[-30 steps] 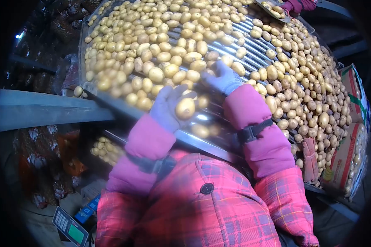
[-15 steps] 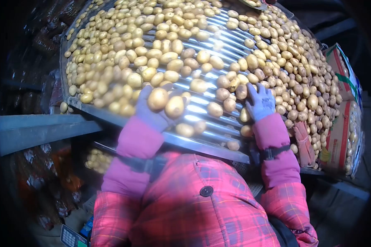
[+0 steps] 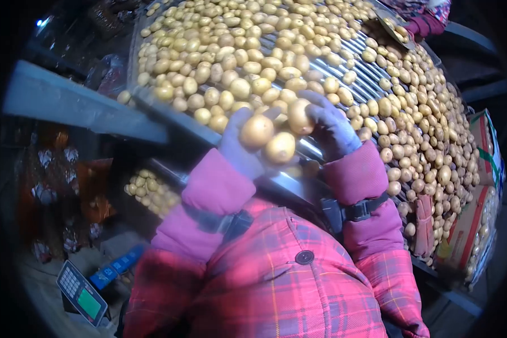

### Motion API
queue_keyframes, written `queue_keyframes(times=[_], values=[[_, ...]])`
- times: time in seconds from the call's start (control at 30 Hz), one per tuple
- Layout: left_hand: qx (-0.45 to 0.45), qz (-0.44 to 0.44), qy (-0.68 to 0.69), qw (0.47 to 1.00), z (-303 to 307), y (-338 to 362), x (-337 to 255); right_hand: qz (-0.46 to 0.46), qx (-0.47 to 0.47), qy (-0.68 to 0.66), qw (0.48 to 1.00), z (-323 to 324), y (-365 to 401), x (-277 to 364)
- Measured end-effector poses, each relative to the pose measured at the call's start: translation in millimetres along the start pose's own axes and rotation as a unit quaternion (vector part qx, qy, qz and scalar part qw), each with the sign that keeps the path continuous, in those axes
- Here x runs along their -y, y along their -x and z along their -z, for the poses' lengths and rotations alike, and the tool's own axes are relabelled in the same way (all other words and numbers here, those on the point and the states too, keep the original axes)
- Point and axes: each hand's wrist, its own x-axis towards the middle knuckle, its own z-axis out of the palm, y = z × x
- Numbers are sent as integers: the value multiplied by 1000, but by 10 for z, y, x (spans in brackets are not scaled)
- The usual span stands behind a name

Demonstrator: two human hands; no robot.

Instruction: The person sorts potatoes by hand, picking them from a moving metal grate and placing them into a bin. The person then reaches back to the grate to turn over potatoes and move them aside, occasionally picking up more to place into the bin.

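My left hand [image 3: 238,147], in a pale purple glove, cups a large potato [image 3: 257,131]. A second potato [image 3: 280,148] rests against it, toward that hand's palm side. My right hand [image 3: 335,130], gloved alike, has its fingers curled round a potato [image 3: 301,117], close beside the other two. Both hands are above the near edge of a slatted metal sorting table [image 3: 350,72], which is spread with many loose potatoes [image 3: 234,56]. My fingertips are partly hidden behind the potatoes.
Below left, more potatoes [image 3: 151,190] lie in a container. A scale display [image 3: 83,296] stands at the lower left. Bagged potatoes [image 3: 479,225] sit at right, near a folded pink bundle [image 3: 424,225]. Another person's sleeve [image 3: 425,23] and a scoop [image 3: 393,29] show at the far right.
My right hand has left the potatoes on the right and come in beside my left hand, now holding a potato. My left hand keeps its two potatoes. The view has turned, showing more scale.
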Motion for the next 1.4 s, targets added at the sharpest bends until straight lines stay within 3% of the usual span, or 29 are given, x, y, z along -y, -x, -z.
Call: queue_keyframes(times=[0.03,0.07,0.1,0.13,0.2,0.23,0.27,0.33,0.37,0.43,0.47,0.5,0.53,0.6,0.63,0.67,0.73,0.77,0.83,1.0,1.07,1.2,1.23,1.37,1.4], values=[[-21,18,199,980,73,31,59,8,29,-3,1000,-13,-15,-45],[-40,30,391,919,148,69,106,15,62,-5,998,-4,-71,-149],[-53,35,568,821,213,125,127,103,75,79,989,19,-251,-373],[-61,19,569,820,250,191,100,101,92,82,987,-119,-251,-306],[-65,-4,508,859,306,325,34,-29,102,172,979,-567,-94,-15],[-69,-14,476,877,329,396,3,-127,30,-9,991,-861,-1,127],[-75,-23,443,893,354,477,-26,-7,137,-31,990,-751,-177,-168],[-91,-41,376,921,428,666,-71,-8,184,-44,982,-571,-333,-446],[-87,-46,538,837,496,802,-15,28,171,112,979,-538,-325,-446],[-91,-87,525,842,675,1068,34,71,112,275,952,-542,-299,-610],[-85,-112,510,849,750,1236,45,150,91,339,924,-536,-268,-756],[-124,-121,504,846,812,1414,43,140,79,364,917,-534,-194,-864],[-160,-138,523,826,867,1593,61,255,118,509,814,-470,-225,-920],[-327,-122,554,756,1039,1869,184,313,140,620,705,-564,-109,-866],[-404,-120,502,756,1087,1963,192,320,147,620,702,-585,-103,-861],[-412,-126,547,718,1184,2048,226,322,136,611,711,-581,-96,-889],[-528,-121,525,656,1392,2146,431,325,146,629,691,-601,-93,-879],[-530,-125,530,650,1560,2219,677,339,165,625,684,-590,-121,-884],[-484,-173,496,700,1770,2353,1040,343,170,626,679,-571,-157,-906],[-484,-196,477,707,1706,2467,1001,334,171,634,677,-712,-125,-831],[-532,-209,439,693,1626,2442,869,328,169,626,687,-721,-123,-834],[-575,-138,439,677,1753,2411,946,337,157,635,677,-708,-154,-863],[-603,-145,280,733,1630,2351,893,331,155,633,683,-722,-145,-853],[-577,-163,341,725,1649,2289,587,310,146,654,675,-639,-146,-896],[-555,-166,305,756,1620,2286,488,308,144,655,675,-643,-135,-896]])
